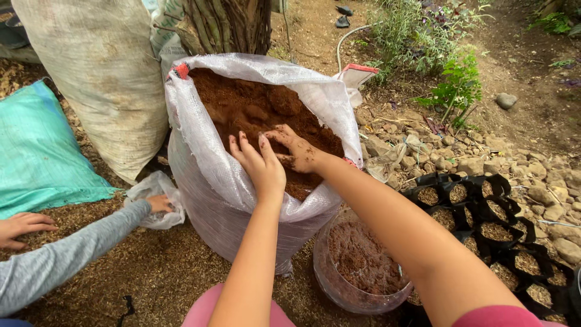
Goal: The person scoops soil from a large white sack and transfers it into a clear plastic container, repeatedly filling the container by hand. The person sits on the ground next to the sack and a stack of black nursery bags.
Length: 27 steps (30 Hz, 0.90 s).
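Both hands reach into the open white woven sack of reddish-brown soil standing before the tree trunk. The left hand rests flat on the sack's near rim, its grip released, fingers spread. The right hand, dirt-smeared, presses into the soil, grip loose and holding nothing. A clear plastic bag of soil sits below, beside black seedling bags.

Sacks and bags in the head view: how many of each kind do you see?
Open white woven sack of brown soil, both the person's hands, left hand and right hand, at its mouth: 1
Closed beige sack: 1
Clear plastic bag of soil: 1
Clear bag under another person's hand: 1
Total: 4
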Each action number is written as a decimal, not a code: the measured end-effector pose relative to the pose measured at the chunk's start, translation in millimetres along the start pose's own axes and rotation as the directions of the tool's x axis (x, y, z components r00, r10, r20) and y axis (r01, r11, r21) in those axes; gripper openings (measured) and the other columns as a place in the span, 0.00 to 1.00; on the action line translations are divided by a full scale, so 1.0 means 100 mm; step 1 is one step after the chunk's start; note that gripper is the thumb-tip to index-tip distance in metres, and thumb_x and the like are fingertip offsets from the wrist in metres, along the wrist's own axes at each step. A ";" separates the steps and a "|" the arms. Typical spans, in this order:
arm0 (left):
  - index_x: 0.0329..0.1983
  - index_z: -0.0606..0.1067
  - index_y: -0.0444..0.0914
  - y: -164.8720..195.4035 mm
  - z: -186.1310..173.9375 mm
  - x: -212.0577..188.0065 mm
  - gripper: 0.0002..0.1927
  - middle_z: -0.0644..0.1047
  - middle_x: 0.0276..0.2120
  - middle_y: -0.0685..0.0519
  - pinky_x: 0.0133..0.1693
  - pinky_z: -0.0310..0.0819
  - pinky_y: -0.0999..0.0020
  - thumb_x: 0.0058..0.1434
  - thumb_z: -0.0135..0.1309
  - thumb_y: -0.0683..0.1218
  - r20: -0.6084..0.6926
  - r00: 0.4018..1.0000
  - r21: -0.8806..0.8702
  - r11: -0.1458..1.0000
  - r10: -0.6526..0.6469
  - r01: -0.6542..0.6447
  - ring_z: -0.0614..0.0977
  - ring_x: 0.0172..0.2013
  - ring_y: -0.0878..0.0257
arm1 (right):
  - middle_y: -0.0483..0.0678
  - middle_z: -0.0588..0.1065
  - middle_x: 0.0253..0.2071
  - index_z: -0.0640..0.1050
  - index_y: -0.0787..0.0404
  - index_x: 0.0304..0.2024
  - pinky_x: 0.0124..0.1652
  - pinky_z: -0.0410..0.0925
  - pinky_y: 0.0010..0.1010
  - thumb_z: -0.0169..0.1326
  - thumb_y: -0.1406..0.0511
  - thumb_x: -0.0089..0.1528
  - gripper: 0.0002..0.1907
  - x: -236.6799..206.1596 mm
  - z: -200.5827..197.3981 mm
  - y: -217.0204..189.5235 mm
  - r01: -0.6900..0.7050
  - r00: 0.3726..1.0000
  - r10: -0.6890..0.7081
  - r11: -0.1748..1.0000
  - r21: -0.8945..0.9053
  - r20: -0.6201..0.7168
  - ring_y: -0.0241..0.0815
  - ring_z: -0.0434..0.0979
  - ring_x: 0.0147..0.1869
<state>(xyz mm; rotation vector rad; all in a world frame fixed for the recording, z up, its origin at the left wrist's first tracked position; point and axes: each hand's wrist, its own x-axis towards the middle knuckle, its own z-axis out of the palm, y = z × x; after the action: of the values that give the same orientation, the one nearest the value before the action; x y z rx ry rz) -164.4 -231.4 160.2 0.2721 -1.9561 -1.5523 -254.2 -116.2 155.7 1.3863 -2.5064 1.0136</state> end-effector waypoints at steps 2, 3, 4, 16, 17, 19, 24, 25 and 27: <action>0.75 0.48 0.31 0.06 -0.02 0.00 0.37 0.36 0.77 0.38 0.68 0.55 0.50 0.73 0.33 0.60 0.016 0.995 0.013 0.995 -0.101 0.101 0.50 0.74 0.42 | 0.55 0.73 0.64 0.71 0.53 0.67 0.72 0.61 0.43 0.60 0.54 0.66 0.28 0.03 -0.16 -0.09 0.033 0.999 -0.034 0.999 0.034 0.026 0.53 0.68 0.72; 0.76 0.47 0.33 0.09 -0.03 0.00 0.38 0.39 0.77 0.40 0.69 0.53 0.50 0.73 0.31 0.61 0.018 0.983 -0.019 0.983 -0.185 0.185 0.52 0.74 0.43 | 0.56 0.74 0.63 0.69 0.54 0.67 0.70 0.63 0.42 0.61 0.51 0.63 0.33 0.07 -0.22 -0.12 -0.151 0.988 0.153 0.985 0.078 -0.020 0.53 0.70 0.70; 0.77 0.46 0.35 0.10 -0.04 -0.02 0.38 0.43 0.77 0.42 0.69 0.51 0.50 0.72 0.29 0.62 0.024 0.963 -0.051 0.962 -0.269 0.270 0.54 0.74 0.45 | 0.56 0.74 0.61 0.66 0.56 0.66 0.67 0.65 0.41 0.61 0.48 0.59 0.38 0.14 -0.26 -0.16 -0.328 0.940 0.337 0.936 0.131 -0.052 0.53 0.72 0.67; 0.78 0.42 0.36 0.13 -0.13 -0.02 0.39 0.43 0.78 0.42 0.71 0.46 0.53 0.72 0.29 0.62 -0.015 0.966 -0.293 0.925 -0.260 0.244 0.51 0.75 0.48 | 0.62 0.63 0.68 0.60 0.51 0.71 0.68 0.62 0.37 0.66 0.61 0.59 0.41 0.50 0.22 -0.53 -0.427 0.904 0.424 0.898 -0.105 -0.050 0.58 0.63 0.71; 0.78 0.42 0.37 0.17 -0.14 -0.03 0.38 0.43 0.77 0.42 0.70 0.47 0.53 0.72 0.29 0.62 0.002 0.962 -0.287 0.921 -0.274 0.263 0.52 0.74 0.48 | 0.64 0.68 0.64 0.60 0.54 0.72 0.63 0.65 0.38 0.61 0.66 0.59 0.40 0.47 0.15 -0.52 -0.443 0.886 0.462 0.866 0.233 -0.033 0.62 0.67 0.69; 0.77 0.47 0.37 0.26 -0.14 -0.04 0.36 0.44 0.78 0.44 0.69 0.50 0.53 0.72 0.31 0.61 0.018 0.975 -0.233 0.947 -0.223 0.221 0.52 0.75 0.49 | 0.65 0.77 0.57 0.61 0.59 0.73 0.55 0.72 0.40 0.52 0.75 0.60 0.38 0.40 -0.02 -0.46 -0.331 0.867 0.497 0.524 0.784 0.034 0.69 0.74 0.67; 0.76 0.53 0.36 0.56 0.01 -0.37 0.37 0.56 0.76 0.41 0.72 0.52 0.53 0.73 0.39 0.62 0.136 0.991 -0.370 0.927 -0.017 0.067 0.59 0.74 0.50 | 0.53 0.75 0.68 0.55 0.65 0.77 0.68 0.62 0.34 0.49 0.66 0.73 0.32 -0.29 -0.78 -0.19 -0.186 0.964 0.256 0.435 0.881 0.077 0.44 0.71 0.72; 0.76 0.53 0.36 0.63 0.11 -0.51 0.38 0.58 0.75 0.40 0.71 0.54 0.52 0.72 0.41 0.62 0.204 0.979 -0.453 0.886 -0.009 0.102 0.61 0.73 0.49 | 0.54 0.75 0.67 0.55 0.70 0.76 0.66 0.66 0.40 0.50 0.64 0.72 0.33 -0.54 -0.90 -0.19 -0.199 0.944 0.296 0.156 0.967 0.147 0.47 0.72 0.70; 0.77 0.51 0.37 0.73 0.26 -0.86 0.41 0.58 0.74 0.41 0.69 0.54 0.52 0.69 0.42 0.64 0.346 0.936 -0.479 0.844 -0.072 0.242 0.61 0.72 0.49 | 0.51 0.73 0.65 0.58 0.64 0.73 0.60 0.72 0.47 0.52 0.65 0.67 0.33 -1.18 -1.08 -0.23 -0.203 0.905 0.386 0.022 0.979 0.179 0.47 0.73 0.67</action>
<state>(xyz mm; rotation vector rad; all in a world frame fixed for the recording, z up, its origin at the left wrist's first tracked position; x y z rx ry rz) -96.6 -145.2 196.2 -0.0495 -1.6770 -2.2819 -191.3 24.6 204.4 0.6380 -1.7564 3.2046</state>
